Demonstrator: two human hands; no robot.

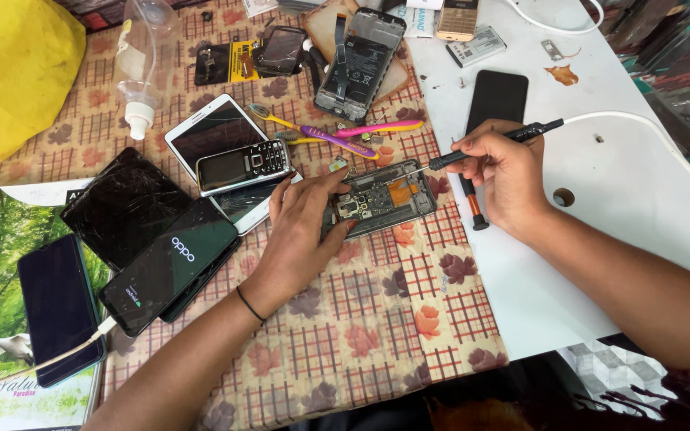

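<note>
Left hand (301,231) pressed flat-fingered on the opened grey phone body with exposed circuit board and orange flex strip (381,203), thumb and fingers gripping its near end, on the checked, leaf-patterned tablecloth (361,335). Right hand (505,179) pinching a slim black screwdriver-like tool with a white cable (493,144), metal tip touching the board's upper edge. Just behind, two plastic toothbrushes, pink and purple with yellow (345,132). Left of these, a small black keypad phone (243,165) lying on a white-framed tablet (209,128). Farther left, a cracked black glass slab (125,203) and a glossy black smartphone with lit screen (171,267). Clear plastic spray bottle (141,64) lying on its side; contents impossible to tell. White smooth board (624,191) under the right forearm.
</note>
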